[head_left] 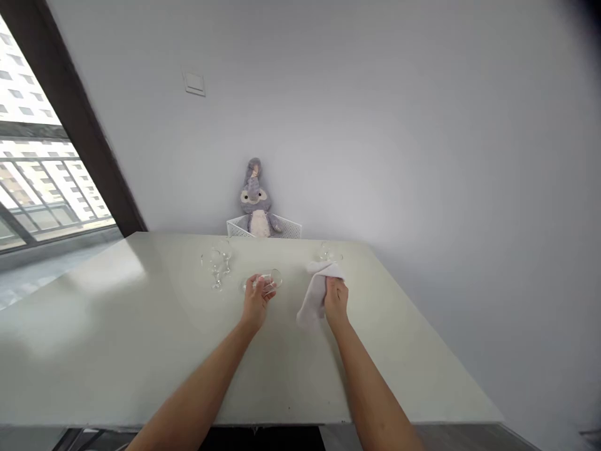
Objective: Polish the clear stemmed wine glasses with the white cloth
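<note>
My left hand [256, 299] is closed around a clear stemmed glass [275, 279], tipped on its side above the table, with the rim toward the right. Fingers cover part of the glass. My right hand [337, 297] grips a white cloth [313, 299], which hangs down to the left of the fingers. Behind the cloth, more clear glassware [328, 252] rests on the table, partly hidden. Left of my left hand, several clear stemmed glasses [216, 263] are grouped together; their outlines overlap, so I cannot tell exactly how each one sits.
The pale table [141, 357] ends at the wall. Beyond its far edge, a grey plush toy [260, 207] sits in a white perforated basket [292, 229]. A light switch [194, 83] is on the wall. On the left is a dark-framed window [89, 119] with a railing outside.
</note>
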### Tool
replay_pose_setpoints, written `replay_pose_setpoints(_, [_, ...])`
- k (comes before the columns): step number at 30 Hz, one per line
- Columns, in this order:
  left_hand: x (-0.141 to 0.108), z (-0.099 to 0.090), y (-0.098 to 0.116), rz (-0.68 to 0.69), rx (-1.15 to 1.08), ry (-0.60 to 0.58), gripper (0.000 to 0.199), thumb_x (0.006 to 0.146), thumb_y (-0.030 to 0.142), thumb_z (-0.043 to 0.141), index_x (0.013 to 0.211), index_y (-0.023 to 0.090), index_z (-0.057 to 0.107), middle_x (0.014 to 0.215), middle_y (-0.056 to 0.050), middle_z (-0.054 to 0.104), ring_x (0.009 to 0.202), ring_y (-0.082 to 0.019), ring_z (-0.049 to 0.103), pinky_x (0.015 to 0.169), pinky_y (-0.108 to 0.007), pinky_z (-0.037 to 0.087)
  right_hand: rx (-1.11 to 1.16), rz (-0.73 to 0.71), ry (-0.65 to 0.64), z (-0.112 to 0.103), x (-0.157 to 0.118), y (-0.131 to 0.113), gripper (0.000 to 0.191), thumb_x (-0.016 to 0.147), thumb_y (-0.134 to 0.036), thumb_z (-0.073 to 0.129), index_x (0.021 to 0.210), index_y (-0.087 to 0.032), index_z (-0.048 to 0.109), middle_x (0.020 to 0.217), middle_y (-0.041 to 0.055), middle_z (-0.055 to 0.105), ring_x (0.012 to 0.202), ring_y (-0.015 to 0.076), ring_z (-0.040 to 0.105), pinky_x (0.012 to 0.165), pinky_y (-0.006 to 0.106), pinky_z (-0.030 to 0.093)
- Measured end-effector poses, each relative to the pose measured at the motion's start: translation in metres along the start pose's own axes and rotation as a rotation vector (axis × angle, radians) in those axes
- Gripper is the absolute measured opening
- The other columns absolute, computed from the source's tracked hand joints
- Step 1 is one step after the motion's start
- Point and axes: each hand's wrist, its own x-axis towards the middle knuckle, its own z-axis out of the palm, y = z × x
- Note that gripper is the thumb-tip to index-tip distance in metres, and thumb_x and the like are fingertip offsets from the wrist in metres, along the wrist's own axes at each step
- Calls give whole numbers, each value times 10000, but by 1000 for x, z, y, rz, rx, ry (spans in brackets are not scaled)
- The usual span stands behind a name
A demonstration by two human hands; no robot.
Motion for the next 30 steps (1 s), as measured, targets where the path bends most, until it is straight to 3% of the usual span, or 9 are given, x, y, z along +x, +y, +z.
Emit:
replay_pose_setpoints(6, [-21,14,-8,-42,49,-134,433,673,403,637,1005,234,418,945,-56,613,817,-162,600,707,-295,449,-147,-6,-215,31,-25,-3,295,806,-427,424,838,-179,581,797,77,606,766,205,544,697,313,413])
replay_pose_setpoints(10, [-25,14,-5,-4,60,-95,457,663,382,646,1026,223,417,975,-69,604,796,-153,587,719,-299,447,-100,37,-228,42,-38,-9,264,795,-386,464,935,-175,538,778,56,594,690,175,545,637,287,422])
replay_pose_setpoints(16, [-22,9,-2,-2,95,-54,463,672,384,631,1054,233,417,926,-41,603,701,-124,572,623,-243,433,-112,-104,-401,41,-38,-10,208,799,-309,447,887,-200,601,775,35,580,656,148,517,615,263,415])
replay_pose_setpoints(19, [-22,7,1,22,98,-61,474,656,354,656,1045,229,416,1024,-64,568,795,-139,577,692,-262,443,-120,-16,-476,43,-37,-5,214,774,-278,460,915,-209,605,692,9,581,558,132,491,572,261,419])
replay_pose_setpoints(24, [-22,5,1,50,101,-108,502,593,298,712,1007,231,436,1015,-49,553,857,-148,571,770,-286,434,214,235,-599,46,-36,-1,379,740,-285,508,1113,-224,484,919,34,607,542,116,537,519,262,470])
replay_pose_setpoints(27, [-20,2,0,38,126,-167,502,582,296,720,988,237,431,958,-22,561,797,-133,567,703,-252,437,315,303,-730,46,-35,-1,346,736,-319,535,1066,-214,534,841,21,609,586,135,576,552,280,497])
replay_pose_setpoints(30, [-16,-2,0,18,224,-197,478,586,339,710,965,226,441,807,14,563,662,-108,538,592,-209,408,299,269,-734,45,-35,2,292,729,-349,550,988,-222,594,871,23,601,682,159,583,557,283,507])
